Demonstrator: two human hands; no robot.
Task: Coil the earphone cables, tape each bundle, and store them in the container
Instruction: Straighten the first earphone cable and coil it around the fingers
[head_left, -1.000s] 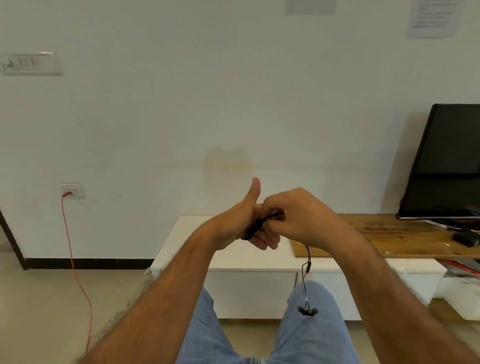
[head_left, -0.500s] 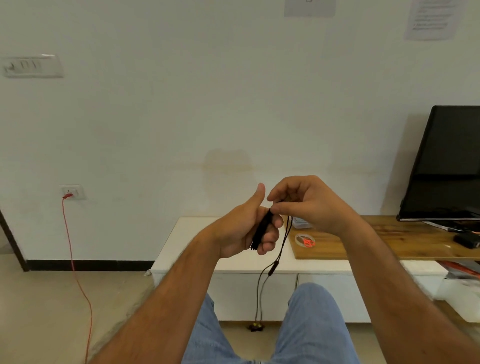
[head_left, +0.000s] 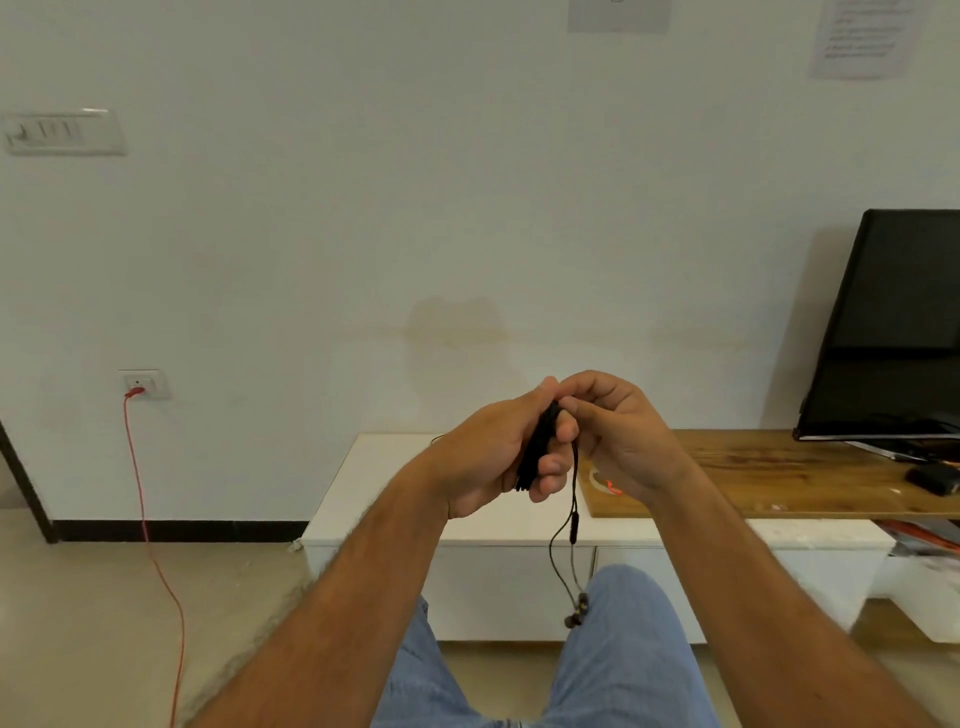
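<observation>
My left hand (head_left: 488, 457) grips a black coiled bundle of earphone cable (head_left: 537, 452) wound round its fingers, held in front of me above my knees. My right hand (head_left: 618, 436) pinches the free strand at the top of the bundle. The loose cable (head_left: 573, 499) hangs down from there, past an inline remote, to two earbuds (head_left: 577, 610) dangling beside my right knee. A clear tape roll (head_left: 602, 480) with a red mark lies on the wooden board, partly hidden behind my right hand. No container shows.
A low white cabinet (head_left: 374, 499) stands against the wall, bearing a wooden board (head_left: 779, 478) and a black TV (head_left: 893, 332). A small black item (head_left: 932, 477) lies under the TV. A red cord (head_left: 150, 545) runs from a wall socket down the floor at left.
My right hand has come back to the top of the bundle after drawing the strand round. The hanging length shifted right, and the earbuds now dangle by my right knee.
</observation>
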